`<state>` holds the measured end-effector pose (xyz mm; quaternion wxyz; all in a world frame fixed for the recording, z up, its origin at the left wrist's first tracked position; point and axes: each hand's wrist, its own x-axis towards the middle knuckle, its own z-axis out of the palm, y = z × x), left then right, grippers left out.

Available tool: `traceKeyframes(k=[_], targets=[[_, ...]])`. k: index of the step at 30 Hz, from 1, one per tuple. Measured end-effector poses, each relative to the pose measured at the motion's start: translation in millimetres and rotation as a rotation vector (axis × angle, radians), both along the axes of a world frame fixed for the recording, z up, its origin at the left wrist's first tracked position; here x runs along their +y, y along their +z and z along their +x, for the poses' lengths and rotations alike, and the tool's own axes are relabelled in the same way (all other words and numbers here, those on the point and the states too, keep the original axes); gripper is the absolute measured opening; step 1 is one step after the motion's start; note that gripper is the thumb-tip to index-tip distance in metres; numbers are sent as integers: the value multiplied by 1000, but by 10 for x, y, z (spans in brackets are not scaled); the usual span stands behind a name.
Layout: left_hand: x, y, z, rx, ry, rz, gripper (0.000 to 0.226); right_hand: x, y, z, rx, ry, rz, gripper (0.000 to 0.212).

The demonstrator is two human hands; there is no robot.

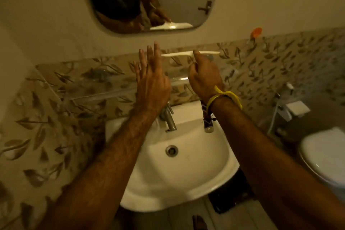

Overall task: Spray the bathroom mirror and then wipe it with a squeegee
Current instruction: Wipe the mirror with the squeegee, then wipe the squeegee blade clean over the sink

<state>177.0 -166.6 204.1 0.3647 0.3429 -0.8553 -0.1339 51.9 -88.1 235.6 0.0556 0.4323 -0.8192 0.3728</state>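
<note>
The rounded bathroom mirror hangs on the wall above the basin and reflects my arm and the tool. My right hand, with a yellow band at the wrist, grips a white squeegee whose long blade lies level just below the mirror's lower edge. My left hand is raised beside it with fingers straight and spread, holding nothing, its fingertips near the blade's left end. No spray bottle shows.
A white basin with a metal tap sits under my arms. A glass shelf runs along the leaf-patterned tiles. A white toilet and a hand-spray hose stand at the right. An orange hook sticks to the wall.
</note>
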Motion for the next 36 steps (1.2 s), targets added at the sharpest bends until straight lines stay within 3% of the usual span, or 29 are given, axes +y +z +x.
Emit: traceKeyframes(k=[3,6,10,14,20,26,29,36], targets=[[405,-387,-149,169,-104,11,74,482,-240,-120,-81,-127,-59,50],[814,-781,-335,163,-194,118,68,937,-435,-259,-149,-256,-124,41],[1192,-1226,-712,-111,-283,349,61,1435,-711,-510,-234,-383,-127,31],[1450,-1606,-1162,-479,-350,445,56,1855,-1038,-878,-374,-471,-79,27],[1801,-1998,-1910,-802,-322,607,65,2510,-1603,-1652,-605,-649,-79,30],[2030,-2494,-2593,-797,-48,553,88,2885,-2319,-2396,-723,-717,15,32],[2177,-2728,-2714,-868,99,431,96,2879,-2652,-2708,-732,-680,44,24],[2137,-2936,-2727,-877,138,347,92,2292,-3273,-3225,-881,-553,109,39]])
